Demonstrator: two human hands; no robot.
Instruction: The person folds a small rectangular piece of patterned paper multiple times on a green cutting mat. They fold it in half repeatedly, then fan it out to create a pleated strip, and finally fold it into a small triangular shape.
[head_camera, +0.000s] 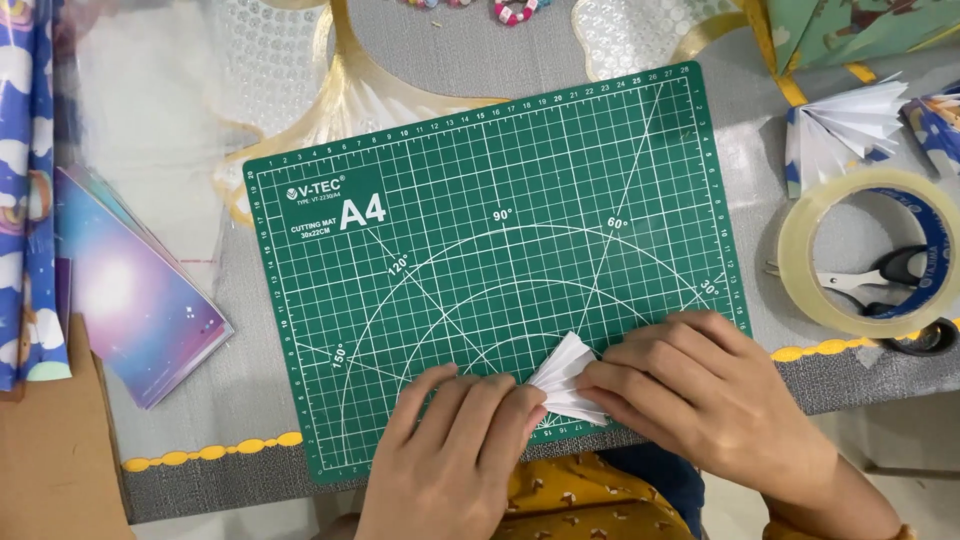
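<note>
A small white pleated paper fan (566, 376) lies at the near edge of a green cutting mat (480, 200). My left hand (455, 450) pinches its left end from below, fingers closed on the folds. From the right side, my right hand (700, 395) covers and grips the same paper, with fingertips pressed on the pleats. Only the middle of the folded paper shows between the two hands.
A big roll of clear tape (868, 250) lies at the right over scissors (880, 275). Folded paper fans (850, 125) sit at the back right. A stack of colourful paper sheets (135, 290) lies at the left, beside patterned wrapping paper (30, 190). Beaded bracelets (515, 10) rest at the top.
</note>
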